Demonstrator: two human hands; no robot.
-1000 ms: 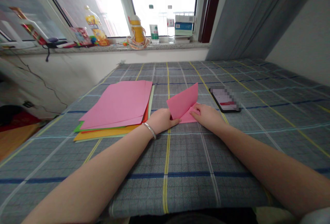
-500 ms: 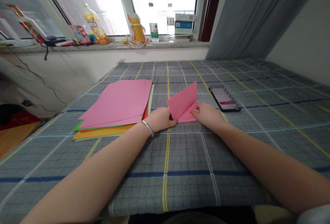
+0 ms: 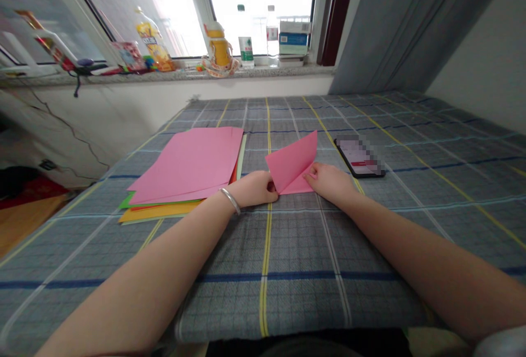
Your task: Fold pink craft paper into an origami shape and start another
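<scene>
A small folded sheet of pink paper (image 3: pixel 292 160) sits on the checked cloth in front of me. One flap stands up at a slant, while the other part lies low along the near side. At its lower left corner is my left hand (image 3: pixel 258 188), closed, with the thumb at the paper's edge and the other fingertips partly hidden behind the raised flap. My right hand (image 3: pixel 332 182) pinches the paper's right side between thumb and curled fingers. A silver bangle (image 3: pixel 230 200) circles my left wrist.
Left of my hands lies a stack of coloured paper (image 3: pixel 191 162), pink on top, with green and orange edges showing. A phone (image 3: pixel 358 157) rests to the right. Bottles, a yellow cup (image 3: pixel 221 50) and boxes (image 3: pixel 293 39) line the windowsill beyond the table.
My left thumb has slid slightly left, toward the paper's corner. The raised flap has tilted a little to the right. My right hand has hardly moved.
</scene>
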